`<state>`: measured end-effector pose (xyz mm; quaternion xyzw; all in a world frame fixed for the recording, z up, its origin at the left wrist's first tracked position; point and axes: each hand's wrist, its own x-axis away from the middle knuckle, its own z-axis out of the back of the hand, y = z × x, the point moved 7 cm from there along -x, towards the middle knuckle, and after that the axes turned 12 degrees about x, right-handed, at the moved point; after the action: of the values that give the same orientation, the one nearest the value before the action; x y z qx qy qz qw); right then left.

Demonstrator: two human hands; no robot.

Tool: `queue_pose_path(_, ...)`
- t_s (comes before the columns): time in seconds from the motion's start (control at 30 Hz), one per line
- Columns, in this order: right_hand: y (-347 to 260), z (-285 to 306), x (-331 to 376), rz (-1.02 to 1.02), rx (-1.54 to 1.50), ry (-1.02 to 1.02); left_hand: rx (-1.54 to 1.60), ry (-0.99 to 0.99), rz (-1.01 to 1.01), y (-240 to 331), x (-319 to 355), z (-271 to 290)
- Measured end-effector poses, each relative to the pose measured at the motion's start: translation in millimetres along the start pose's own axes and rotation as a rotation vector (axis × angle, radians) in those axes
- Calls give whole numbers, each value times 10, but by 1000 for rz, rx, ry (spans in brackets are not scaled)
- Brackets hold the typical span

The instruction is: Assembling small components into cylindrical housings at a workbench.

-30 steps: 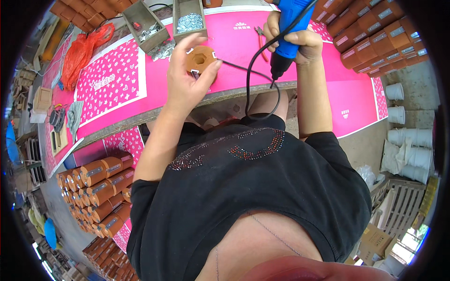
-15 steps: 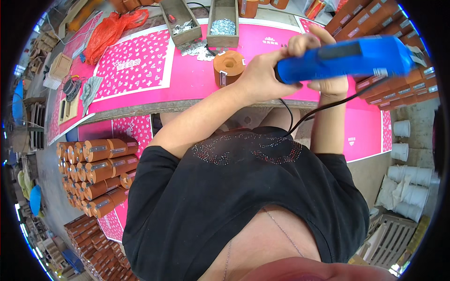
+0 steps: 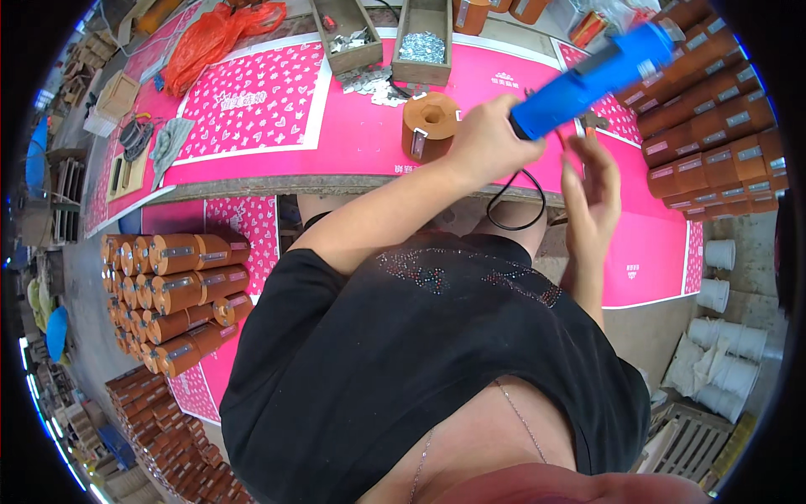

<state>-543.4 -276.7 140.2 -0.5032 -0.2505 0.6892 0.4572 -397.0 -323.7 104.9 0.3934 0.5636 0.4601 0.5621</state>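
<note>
My left hand (image 3: pixel 497 143) is closed around the black-ended base of a blue handheld power tool (image 3: pixel 592 80). The tool tilts up to the right, over the pink table. A black cord (image 3: pixel 514 225) loops below my left hand. To the right, below the tool, my right hand (image 3: pixel 594 189) has its fingers apart and holds nothing I can see. Beyond its fingertips lies a small dark metal piece (image 3: pixel 594 121), partly hidden. Left of my left hand, a brown cylinder (image 3: pixel 428 126) with a hole in its top and a metal plate on its side stands upright on the table.
Two wooden trays, one with silvery small parts (image 3: pixel 422 48) and one with flat metal pieces (image 3: pixel 348 40), stand at the back. Loose metal plates (image 3: pixel 374 84) lie before them. Brown cylinders are stacked at right (image 3: pixel 714 126) and left (image 3: pixel 180 286). An orange-red plastic bag (image 3: pixel 206 50) lies back left.
The blue tool has swung from nearly level to tilted up to the right. My right hand has come away from it and dropped lower. The cylinder appears shifted right with the view.
</note>
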Motion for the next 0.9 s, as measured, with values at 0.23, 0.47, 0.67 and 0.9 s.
queue_pose_path(0.23,205,-346,-278,95,-998,-486,44,-434,54,130,295,-400)
queue_pose_path(0.47,230,52,-534,121,-1304,-281,-24,-502,24,92,122,229)
queue_pose_path(0.67,332,1113,-743,98,-1003,42,-329,10,106,-1445,-521,1878)
queue_pose_path(0.9,221,1538,-707,89,-533,223,-704,44,120,-1828,-756,1721)
